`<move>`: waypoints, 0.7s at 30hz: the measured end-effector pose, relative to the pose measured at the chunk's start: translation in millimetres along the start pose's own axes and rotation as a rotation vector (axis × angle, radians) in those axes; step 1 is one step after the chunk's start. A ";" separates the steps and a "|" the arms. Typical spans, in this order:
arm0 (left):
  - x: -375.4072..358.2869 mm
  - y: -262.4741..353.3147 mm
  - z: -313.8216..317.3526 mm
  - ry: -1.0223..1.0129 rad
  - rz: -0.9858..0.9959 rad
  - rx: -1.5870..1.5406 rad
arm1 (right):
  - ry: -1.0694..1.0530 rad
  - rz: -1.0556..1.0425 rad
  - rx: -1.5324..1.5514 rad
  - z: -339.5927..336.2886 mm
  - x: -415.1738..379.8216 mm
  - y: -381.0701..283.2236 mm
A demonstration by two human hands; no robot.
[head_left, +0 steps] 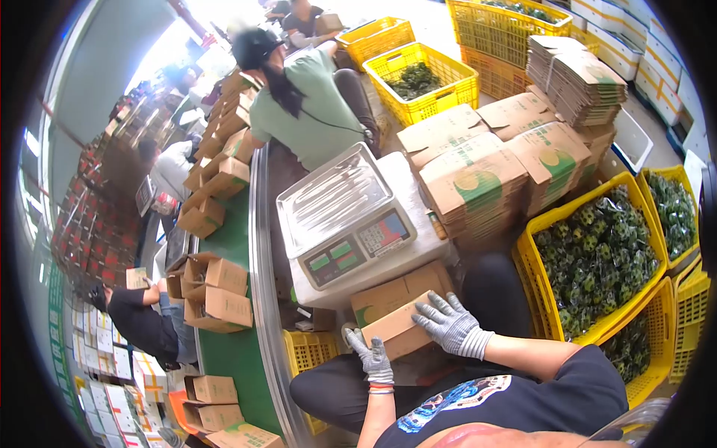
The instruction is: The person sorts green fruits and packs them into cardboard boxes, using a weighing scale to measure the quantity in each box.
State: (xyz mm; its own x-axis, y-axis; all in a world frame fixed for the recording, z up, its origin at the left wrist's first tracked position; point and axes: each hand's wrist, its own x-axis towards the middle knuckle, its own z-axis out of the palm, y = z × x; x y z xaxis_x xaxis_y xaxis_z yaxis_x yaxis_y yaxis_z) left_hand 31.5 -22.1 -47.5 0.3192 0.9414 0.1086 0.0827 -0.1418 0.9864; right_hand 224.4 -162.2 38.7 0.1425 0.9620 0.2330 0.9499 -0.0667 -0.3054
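Observation:
Both of my hands wear grey knit gloves and are on a brown cardboard box (393,328) above my lap. My left hand (371,360) grips its left end, thumb and fingers around the near corner. At the other end, my right hand (452,326) holds the box with its fingers spread over the top. Behind it is another piece of brown cardboard (429,282), partly covered. A digital scale (336,209) with a bare metal pan sits just beyond, on a white stand (306,295). The underside of the box is hidden.
Stacks of flattened cartons (478,183) stand right of the scale. Yellow crates (549,291) at the right hold bagged dark-green produce. A green conveyor belt (228,351) on the left carries open boxes (216,295). A co-worker in a green shirt (317,119) sits ahead.

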 end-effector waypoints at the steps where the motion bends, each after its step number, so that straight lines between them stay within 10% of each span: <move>1: 2.5 11.1 2.4 -0.024 -0.042 -0.024 | -0.003 0.009 0.064 -5.3 1.4 3.0; 12: 38.0 43.5 0.0 -0.147 -0.143 0.494 | 0.136 0.356 0.543 6.3 36.1 19.6; 16: 45.5 50.8 1.0 -0.140 0.105 0.867 | 0.520 0.308 0.690 -86.1 1.8 56.7; 19: 36.2 97.9 33.3 -0.210 0.311 1.113 | 0.802 0.786 0.376 -115.2 -68.8 139.2; 21: 34.2 110.4 60.2 -0.238 0.412 1.173 | 0.593 1.107 -0.065 -73.9 -155.0 219.3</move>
State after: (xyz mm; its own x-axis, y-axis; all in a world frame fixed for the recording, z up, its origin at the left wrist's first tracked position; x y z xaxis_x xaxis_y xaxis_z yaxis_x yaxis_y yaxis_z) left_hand 108.4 -24.0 57.7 0.6721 0.7020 0.2356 0.6826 -0.7107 0.1704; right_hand 431.2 -345.5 3.8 0.9573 0.1164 0.2647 0.2509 -0.7896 -0.5601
